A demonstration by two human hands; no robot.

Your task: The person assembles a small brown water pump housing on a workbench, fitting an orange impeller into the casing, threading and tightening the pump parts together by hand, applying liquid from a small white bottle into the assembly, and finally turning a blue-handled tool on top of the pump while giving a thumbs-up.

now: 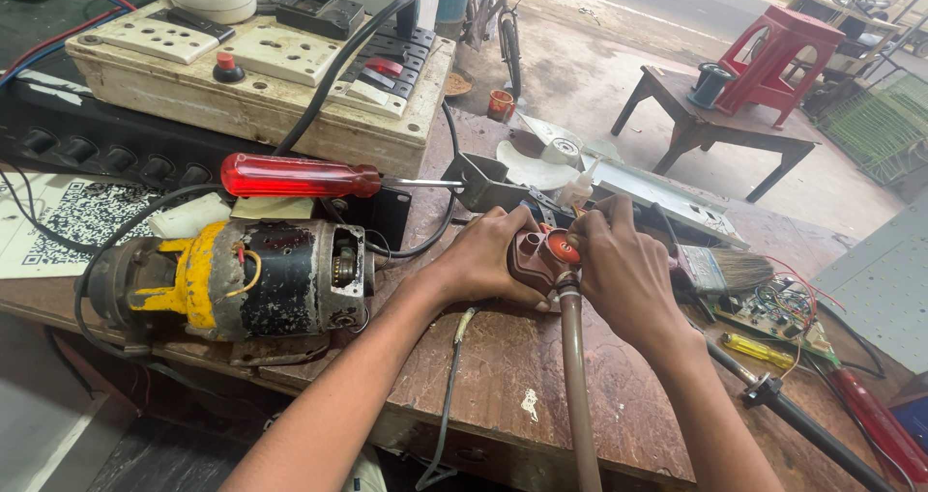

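Brown plastic part (535, 253) mid-bench, on hose (576, 376) end | left hand (483, 260) grips its side | right hand (623, 274) pinches its top | motor (242, 279) left, brush (720, 270) right crowd it; bare wooden bench (503, 366) toward near edge

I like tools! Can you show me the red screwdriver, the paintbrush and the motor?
red screwdriver (300, 175), head view, middle of its handle
paintbrush (742, 270), head view, on its bristles
motor (280, 277), head view, on its dark body
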